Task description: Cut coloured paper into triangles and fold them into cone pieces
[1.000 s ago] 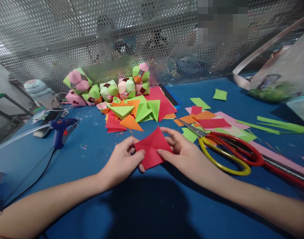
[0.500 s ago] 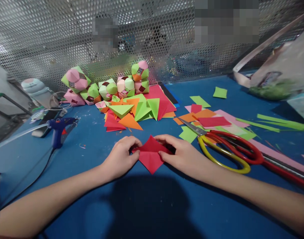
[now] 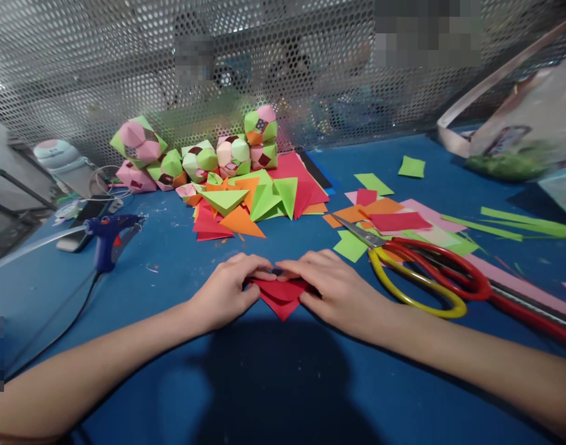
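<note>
A square of red paper [image 3: 282, 298] lies on the blue table with its far corner folded over toward me, so it looks like a downward-pointing triangle. My left hand [image 3: 231, 285] grips its left side, fingertips along the far folded edge and thumb at the near side. On the right side, my right hand [image 3: 335, 285] holds the paper the same way, its index finger reaching along the top edge until it nearly meets the left fingers. Part of the paper is hidden under both hands. Scissors [image 3: 417, 272] with red and yellow handles lie just beyond my right forearm.
Folded green and orange papers [image 3: 246, 201] are piled ahead, before several paper balls [image 3: 199, 162]. Cut paper scraps [image 3: 398, 221] spread at the right. A blue glue gun [image 3: 107, 241] stands left, near a phone [image 3: 81, 225]. A perforated metal screen [image 3: 311, 80] closes off the back.
The red paper's far corner, which pointed away from me, is now folded down toward me. Both hands' fingers have come closer together along the fold.
</note>
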Demonstrator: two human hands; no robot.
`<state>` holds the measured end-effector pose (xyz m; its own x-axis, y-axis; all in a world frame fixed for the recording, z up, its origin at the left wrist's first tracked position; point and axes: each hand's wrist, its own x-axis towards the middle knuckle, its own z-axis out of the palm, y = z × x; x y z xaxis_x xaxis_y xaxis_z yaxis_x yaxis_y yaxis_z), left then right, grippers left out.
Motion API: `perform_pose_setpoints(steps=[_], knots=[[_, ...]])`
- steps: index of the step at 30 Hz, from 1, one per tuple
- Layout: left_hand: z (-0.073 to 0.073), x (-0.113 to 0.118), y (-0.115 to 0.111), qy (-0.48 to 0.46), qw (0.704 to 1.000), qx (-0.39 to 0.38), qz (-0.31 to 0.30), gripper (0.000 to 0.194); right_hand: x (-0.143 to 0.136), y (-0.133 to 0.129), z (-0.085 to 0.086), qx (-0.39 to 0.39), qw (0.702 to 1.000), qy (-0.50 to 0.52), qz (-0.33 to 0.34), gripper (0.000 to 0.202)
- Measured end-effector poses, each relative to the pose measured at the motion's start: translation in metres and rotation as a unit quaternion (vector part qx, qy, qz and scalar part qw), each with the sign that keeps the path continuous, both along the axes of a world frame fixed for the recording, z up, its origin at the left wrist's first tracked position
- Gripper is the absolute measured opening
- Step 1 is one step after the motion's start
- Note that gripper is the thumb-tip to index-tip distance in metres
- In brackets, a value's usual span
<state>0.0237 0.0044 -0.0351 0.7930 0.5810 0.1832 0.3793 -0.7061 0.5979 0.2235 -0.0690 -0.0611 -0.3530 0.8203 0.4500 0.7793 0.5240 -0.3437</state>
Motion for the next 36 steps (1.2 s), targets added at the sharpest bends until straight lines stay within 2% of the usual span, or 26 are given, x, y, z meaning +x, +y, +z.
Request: perform_pose_setpoints(steps=[5,9,14,18,23,25,27,29,31,34,36], knots=[[-0.001,-0.010,0.002,0.050,0.985,0.152,-0.065,0.027,0.007,-0.004,0.003,0.106,0.987,-0.119,0.031,0.032],[-0.001,-0.021,0.004,0.079,0.970,0.217,-0.077,0.026,0.015,-0.009,0.008,0.115,0.973,-0.197,0.025,0.033],[-0.001,-0.024,0.003,0.085,0.966,0.235,-0.065,0.027,0.018,-0.012,0.015,0.129,0.967,-0.221,0.011,0.033],[-0.001,-0.018,0.002,0.056,0.976,0.205,-0.042,0.025,0.014,-0.011,0.016,0.103,0.982,-0.155,-0.001,0.027],[0.003,-0.006,0.003,-0.038,0.994,0.106,-0.002,0.013,-0.001,-0.006,0.016,0.004,0.999,0.033,-0.029,0.016],[0.006,-0.003,0.002,-0.087,0.995,0.039,0.035,0.011,-0.007,-0.003,0.020,-0.082,0.986,0.137,-0.052,0.013],[0.008,-0.001,0.001,-0.131,0.985,-0.063,0.088,0.009,-0.011,0.000,0.026,-0.181,0.951,0.238,-0.075,0.015],[0.010,0.000,-0.001,-0.176,0.956,-0.192,0.135,0.017,-0.013,0.004,0.030,-0.243,0.913,0.315,-0.088,0.016],[0.011,0.001,-0.004,-0.218,0.906,-0.328,0.153,0.025,-0.015,0.007,0.032,-0.256,0.891,0.363,-0.091,0.017],[0.011,0.004,-0.007,-0.273,0.820,-0.479,0.152,0.022,-0.018,0.013,0.028,-0.231,0.881,0.404,-0.087,0.016],[0.012,0.007,-0.009,-0.301,0.778,-0.531,0.153,0.015,-0.020,0.017,0.025,-0.215,0.876,0.423,-0.082,0.016]])
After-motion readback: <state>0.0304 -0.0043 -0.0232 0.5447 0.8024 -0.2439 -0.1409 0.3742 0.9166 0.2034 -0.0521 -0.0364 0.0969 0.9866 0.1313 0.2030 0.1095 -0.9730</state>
